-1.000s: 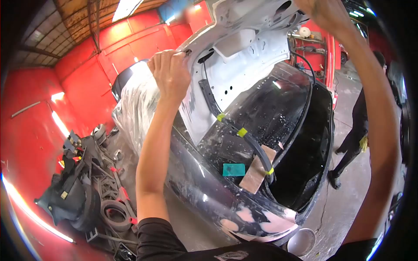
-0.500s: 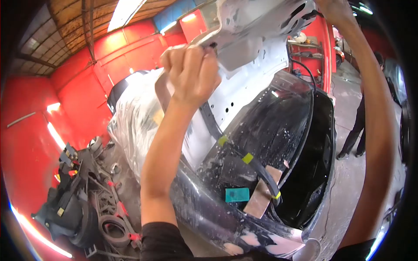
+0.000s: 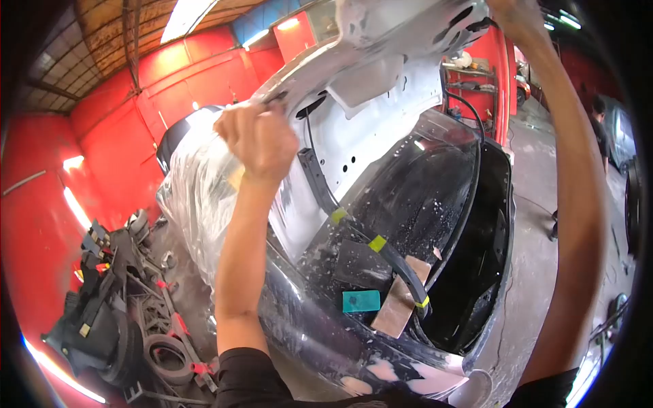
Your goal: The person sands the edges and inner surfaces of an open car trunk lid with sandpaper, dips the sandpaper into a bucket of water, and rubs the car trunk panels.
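A grey-white car lid (image 3: 371,64) stands raised over a dark car body with a black opening. My left hand (image 3: 258,139) is curled at the lid's left edge, its fingers closed and slightly blurred. My right hand (image 3: 517,20) is at the lid's upper right edge, partly cut off by the top of the view. Below the lid, a black strip with yellow-green tape (image 3: 401,265) crosses the dark panel. A teal block (image 3: 360,301) and a tan flat block (image 3: 391,316) lie near it, the tan one partly under the strip.
Plastic sheeting (image 3: 197,183) covers the car's left part. Car parts and a tyre-like ring (image 3: 168,358) are piled on the floor at left. Shelves (image 3: 476,78) stand at the back right. Another person (image 3: 598,129) is partly visible behind my right arm.
My left hand has moved left and down with the lid's edge, showing more of the lid's underside. My right hand stays at the top. The other person has shifted, now mostly hidden by my arm.
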`<state>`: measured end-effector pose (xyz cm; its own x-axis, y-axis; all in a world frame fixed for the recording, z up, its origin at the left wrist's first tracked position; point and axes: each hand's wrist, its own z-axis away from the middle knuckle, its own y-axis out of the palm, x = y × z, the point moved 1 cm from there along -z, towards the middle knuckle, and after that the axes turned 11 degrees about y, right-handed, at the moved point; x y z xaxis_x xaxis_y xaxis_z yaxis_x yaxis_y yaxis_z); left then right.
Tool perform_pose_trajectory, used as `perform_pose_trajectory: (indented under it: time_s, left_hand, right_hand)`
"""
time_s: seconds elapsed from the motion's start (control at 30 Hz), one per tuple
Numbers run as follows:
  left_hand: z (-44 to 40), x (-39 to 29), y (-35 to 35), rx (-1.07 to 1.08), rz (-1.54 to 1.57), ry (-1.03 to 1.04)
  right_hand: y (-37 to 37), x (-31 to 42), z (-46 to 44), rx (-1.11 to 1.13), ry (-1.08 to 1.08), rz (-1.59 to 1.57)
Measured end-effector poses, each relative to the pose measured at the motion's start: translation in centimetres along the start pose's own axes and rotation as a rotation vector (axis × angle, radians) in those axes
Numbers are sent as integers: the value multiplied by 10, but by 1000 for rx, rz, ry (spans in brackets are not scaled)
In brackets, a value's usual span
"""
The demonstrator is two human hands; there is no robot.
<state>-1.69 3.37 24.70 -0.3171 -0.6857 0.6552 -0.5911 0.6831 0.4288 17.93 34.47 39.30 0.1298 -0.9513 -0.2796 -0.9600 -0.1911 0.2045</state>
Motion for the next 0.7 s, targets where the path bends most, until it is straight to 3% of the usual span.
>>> perform_pose_trajectory:
  time_s: [0.1,0.23,0.27,0.4,0.47,0.53,0.63,0.7]
  left_hand:
    - [-33,-11,5,12,-16,57]
    - [-76,-34,33,-145,82,153]
    - [-63,-26,33,-170,96,116]
    - [-44,-13,-8,29,-83,-17]
    - [-46,-21,4,17,43,40]
    - [-81,-38,26,7,96,115]
    - [-58,-29,21,-54,16,45]
    - [-30,-20,10,19,10,17]
  right_hand:
    - [-3,1,-3,38,73,-75]
    - [-15,8,-5,132,146,-29]
    - [-7,2,-6,41,69,-43]
    - [-8,-3,-4,7,120,133]
    - [-3,10,-2,60,234,99]
    - [-10,5,-5,56,162,-27]
    - [-9,0,-8,89,132,-39]
    - [-7,6,-7,154,190,-97]
